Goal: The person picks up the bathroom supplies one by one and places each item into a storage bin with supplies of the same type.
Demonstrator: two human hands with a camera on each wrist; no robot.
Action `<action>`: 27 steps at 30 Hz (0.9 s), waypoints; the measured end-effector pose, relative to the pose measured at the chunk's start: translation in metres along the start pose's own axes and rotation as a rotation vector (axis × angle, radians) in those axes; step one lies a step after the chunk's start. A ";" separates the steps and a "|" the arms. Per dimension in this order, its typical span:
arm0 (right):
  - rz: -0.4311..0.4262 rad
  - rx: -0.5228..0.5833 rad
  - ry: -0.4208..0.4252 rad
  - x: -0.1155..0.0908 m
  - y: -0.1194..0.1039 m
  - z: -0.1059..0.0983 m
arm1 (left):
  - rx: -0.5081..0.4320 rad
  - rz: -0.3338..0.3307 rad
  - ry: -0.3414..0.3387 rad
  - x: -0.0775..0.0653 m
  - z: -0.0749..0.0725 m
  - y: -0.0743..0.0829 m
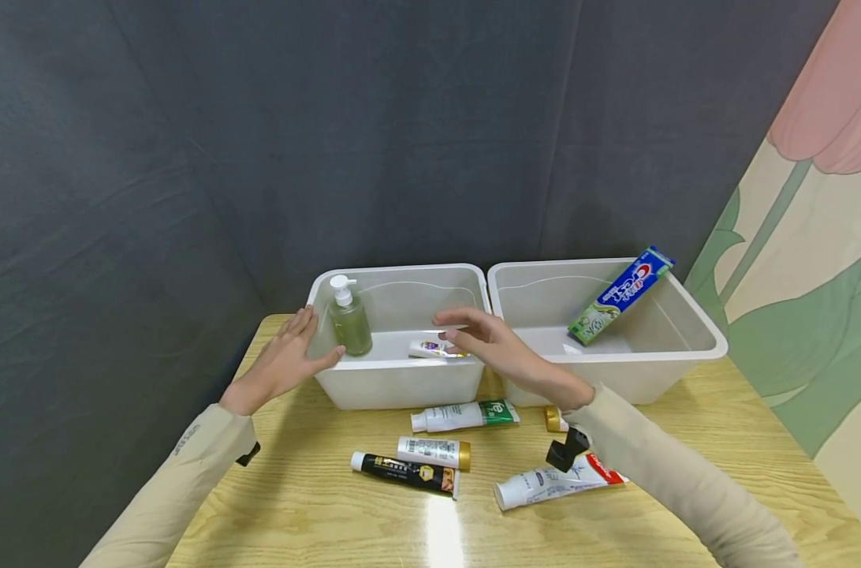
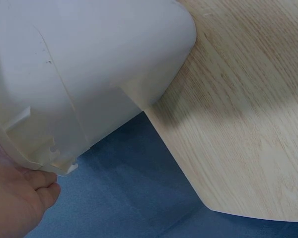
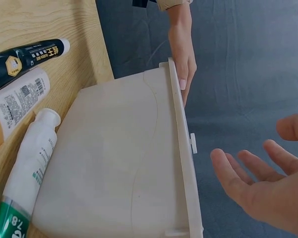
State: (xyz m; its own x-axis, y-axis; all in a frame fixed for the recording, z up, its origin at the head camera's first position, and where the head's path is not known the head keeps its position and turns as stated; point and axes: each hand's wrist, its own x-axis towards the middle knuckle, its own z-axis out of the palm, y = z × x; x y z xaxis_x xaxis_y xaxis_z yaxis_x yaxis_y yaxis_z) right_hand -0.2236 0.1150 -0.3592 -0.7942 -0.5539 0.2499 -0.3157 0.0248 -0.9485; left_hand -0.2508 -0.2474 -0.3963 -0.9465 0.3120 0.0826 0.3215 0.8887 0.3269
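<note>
My left hand [image 1: 288, 359] holds the left corner of the left white plastic bin [image 1: 395, 386], its fingers bent at the rim in the left wrist view. Inside that bin, a pump bottle [image 1: 351, 325] of green liquid stands upright near the left wall. A small white tube [image 1: 426, 349] lies on the bin floor. Over the bin's right side hovers my right hand [image 1: 497, 347], fingers loosely bent and apart, with nothing between them. The right wrist view shows its fingers spread beside the bin's rim [image 3: 181, 134].
The right white bin [image 1: 636, 359] holds a blue-and-green toothpaste box [image 1: 620, 295] leaning on its wall. On the wooden table lie a green-and-white tube [image 1: 466, 416], a white tube with gold cap [image 1: 433, 452], a black tube [image 1: 405, 472], a red-and-white tube [image 1: 554, 483] and a gold-capped item [image 1: 555, 420].
</note>
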 end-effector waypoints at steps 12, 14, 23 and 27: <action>0.022 0.014 -0.020 -0.010 0.001 0.000 | 0.000 0.007 0.004 -0.001 0.000 0.002; 0.024 0.022 -0.022 -0.011 0.002 0.000 | 0.002 0.007 0.006 -0.001 0.000 0.001; 0.001 0.074 -0.065 -0.019 0.008 0.002 | 0.000 0.006 0.010 -0.001 0.002 -0.001; 0.005 0.060 -0.085 -0.022 0.010 0.002 | -0.003 0.009 0.011 -0.001 0.001 -0.001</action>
State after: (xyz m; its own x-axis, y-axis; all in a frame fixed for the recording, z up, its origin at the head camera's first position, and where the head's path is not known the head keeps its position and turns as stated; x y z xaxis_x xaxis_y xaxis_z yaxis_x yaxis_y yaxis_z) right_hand -0.2081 0.1260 -0.3746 -0.7480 -0.6226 0.2298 -0.2781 -0.0203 -0.9603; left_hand -0.2503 -0.2482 -0.3981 -0.9439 0.3159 0.0958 0.3296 0.8849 0.3292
